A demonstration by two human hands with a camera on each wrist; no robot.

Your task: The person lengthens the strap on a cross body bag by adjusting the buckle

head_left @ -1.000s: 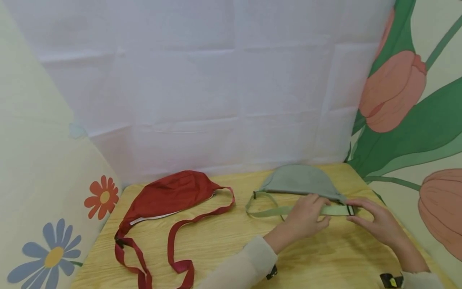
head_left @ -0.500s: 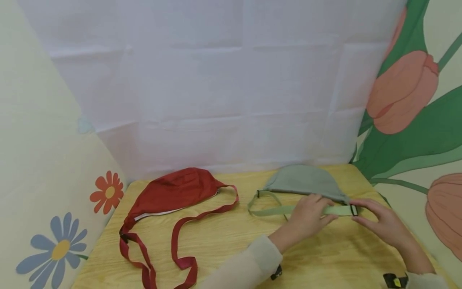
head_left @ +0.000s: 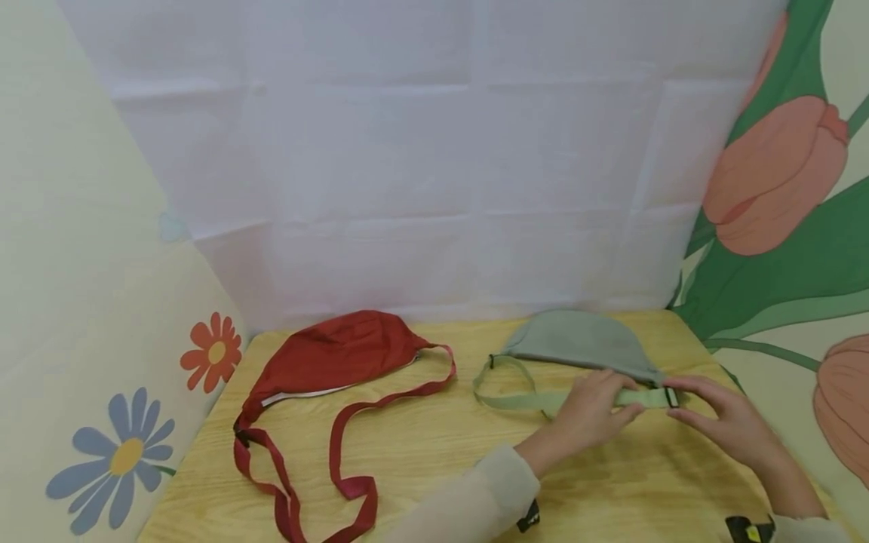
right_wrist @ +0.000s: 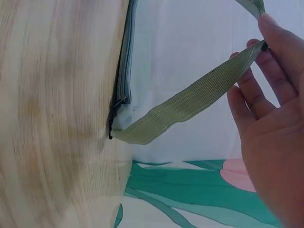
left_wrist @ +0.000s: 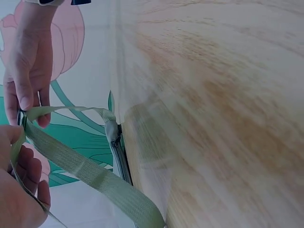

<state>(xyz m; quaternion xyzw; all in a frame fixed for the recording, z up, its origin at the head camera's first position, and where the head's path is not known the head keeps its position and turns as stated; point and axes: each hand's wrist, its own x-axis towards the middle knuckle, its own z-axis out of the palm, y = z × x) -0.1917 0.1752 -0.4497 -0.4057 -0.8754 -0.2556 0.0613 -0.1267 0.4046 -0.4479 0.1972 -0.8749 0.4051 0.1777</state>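
Note:
A pale grey-green waist bag (head_left: 577, 339) lies at the back right of the table. Its light green strap (head_left: 519, 402) loops out in front of it. My left hand (head_left: 591, 407) pinches this strap between thumb and fingers, and a thin tail of webbing hangs past the palm in the left wrist view. To its right, my right hand (head_left: 733, 426) pinches the black strap slider (head_left: 672, 397) at the strap's end. In the right wrist view, the webbing (right_wrist: 190, 99) stretches from those fingers to the bag's corner, beside its zipper (right_wrist: 126, 61).
A red waist bag (head_left: 339, 351) lies at the left, its long red strap (head_left: 333, 437) twisted toward the front edge. Behind the wood-grain table (head_left: 434, 467) hangs a white sheet (head_left: 407, 188). Flower-painted walls (head_left: 767, 302) flank both sides.
The head view has swung a little left, so everything sits farther right. My left hand has edged closer to the slider, its thumb now pressed against the strap. The red bag stays put.

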